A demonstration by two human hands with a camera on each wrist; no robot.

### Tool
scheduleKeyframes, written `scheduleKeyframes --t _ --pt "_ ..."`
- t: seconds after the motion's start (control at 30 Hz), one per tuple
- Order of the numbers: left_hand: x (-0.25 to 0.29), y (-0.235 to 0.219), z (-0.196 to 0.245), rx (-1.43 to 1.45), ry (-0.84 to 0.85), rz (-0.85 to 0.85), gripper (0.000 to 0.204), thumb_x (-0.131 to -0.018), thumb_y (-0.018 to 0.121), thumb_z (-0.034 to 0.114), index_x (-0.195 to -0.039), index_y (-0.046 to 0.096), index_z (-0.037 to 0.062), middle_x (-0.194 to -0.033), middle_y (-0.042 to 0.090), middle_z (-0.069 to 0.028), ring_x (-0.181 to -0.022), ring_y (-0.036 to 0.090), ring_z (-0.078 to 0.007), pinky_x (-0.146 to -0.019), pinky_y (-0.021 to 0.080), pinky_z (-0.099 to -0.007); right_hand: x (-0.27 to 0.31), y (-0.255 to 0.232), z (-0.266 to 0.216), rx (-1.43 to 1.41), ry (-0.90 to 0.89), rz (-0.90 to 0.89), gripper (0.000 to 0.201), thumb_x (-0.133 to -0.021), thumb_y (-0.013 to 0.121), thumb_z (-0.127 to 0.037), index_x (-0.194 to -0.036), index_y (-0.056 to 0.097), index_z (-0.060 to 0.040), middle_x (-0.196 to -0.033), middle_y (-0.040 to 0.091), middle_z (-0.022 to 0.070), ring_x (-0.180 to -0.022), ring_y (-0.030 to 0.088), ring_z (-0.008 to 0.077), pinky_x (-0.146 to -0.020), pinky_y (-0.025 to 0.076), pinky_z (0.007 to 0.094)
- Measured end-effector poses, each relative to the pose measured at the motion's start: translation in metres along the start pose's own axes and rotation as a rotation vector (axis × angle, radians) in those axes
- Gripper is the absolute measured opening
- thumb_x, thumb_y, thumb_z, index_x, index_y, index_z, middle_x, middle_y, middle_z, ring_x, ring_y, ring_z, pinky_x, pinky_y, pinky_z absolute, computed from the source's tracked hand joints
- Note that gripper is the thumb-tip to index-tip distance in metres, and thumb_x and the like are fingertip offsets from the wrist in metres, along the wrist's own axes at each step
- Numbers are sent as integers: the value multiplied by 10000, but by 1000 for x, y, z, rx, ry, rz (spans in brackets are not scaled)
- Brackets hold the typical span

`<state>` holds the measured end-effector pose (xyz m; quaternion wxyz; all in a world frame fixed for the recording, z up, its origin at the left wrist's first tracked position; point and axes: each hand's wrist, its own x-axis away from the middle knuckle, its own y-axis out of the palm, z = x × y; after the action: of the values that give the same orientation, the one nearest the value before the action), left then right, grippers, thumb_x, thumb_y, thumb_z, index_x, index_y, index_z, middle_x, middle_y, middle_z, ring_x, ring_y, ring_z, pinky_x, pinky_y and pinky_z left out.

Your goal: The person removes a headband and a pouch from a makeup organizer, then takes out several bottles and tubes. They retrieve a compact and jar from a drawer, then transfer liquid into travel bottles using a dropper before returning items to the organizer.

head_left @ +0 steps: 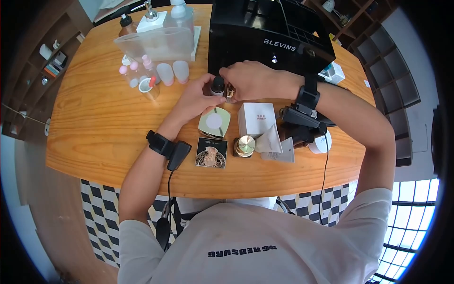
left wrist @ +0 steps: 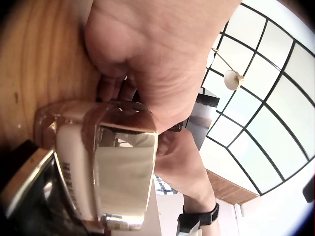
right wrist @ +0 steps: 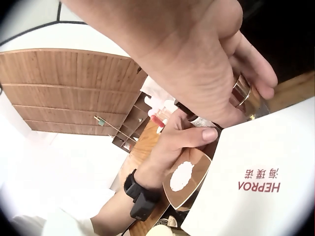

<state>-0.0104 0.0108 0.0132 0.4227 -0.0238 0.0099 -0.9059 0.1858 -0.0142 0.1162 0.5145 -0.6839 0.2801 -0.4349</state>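
My left hand (head_left: 195,99) curls its thumb and fingers round a small dark bottle with a black cap (head_left: 218,85). Close beside it, the fingers of my right hand (head_left: 253,80) grip a small container with a shiny gold cap (head_left: 231,92); the right wrist view shows this metallic cap (right wrist: 241,91) between thumb and fingers. Just below the left hand sits a squarish, pale-topped cosmetic container (head_left: 215,122) with thick clear sides (left wrist: 123,172). A white box with red lettering (head_left: 257,119) stands under the right hand.
A large black case (head_left: 246,54) rises right behind both hands. Nearer me are a patterned black box (head_left: 211,153), a gold-capped bottle (head_left: 245,146), a pale tube (head_left: 268,140) and a white-lidded jar (head_left: 321,143). At left stand frosted cups (head_left: 180,71) and a clear bin (head_left: 156,45).
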Motion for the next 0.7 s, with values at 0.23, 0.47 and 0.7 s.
scheduleKeyframes --t 0.23,0.47,0.7 --pt "-1 -1 -3 -43 39 -3 373 -822 815 78 -1140 628 21 -936 658 -9 -836 608 -80 -710 495 -250 0 4 1 -34 -4 -2 430 -778 787 -154 -1137 618 11 -1033 743 173 -1015 716 379 -891 569 449" --pt "-7 -3 -18 16 109 -7 383 -857 811 68 -1175 599 55 -882 610 17 -644 552 -33 -501 395 -193 38 -80 -1 28 -126 133 309 -760 725 -162 -1026 627 -39 -741 661 143 -716 678 332 -629 505 423" --pt "-1 -2 -4 -23 41 -33 314 -834 805 69 -1083 614 48 -907 645 21 -815 609 -65 -708 497 -241 8 -189 54 85 -5 236 312 -816 719 -208 -1057 655 -19 -870 704 112 -824 667 242 -730 527 367"
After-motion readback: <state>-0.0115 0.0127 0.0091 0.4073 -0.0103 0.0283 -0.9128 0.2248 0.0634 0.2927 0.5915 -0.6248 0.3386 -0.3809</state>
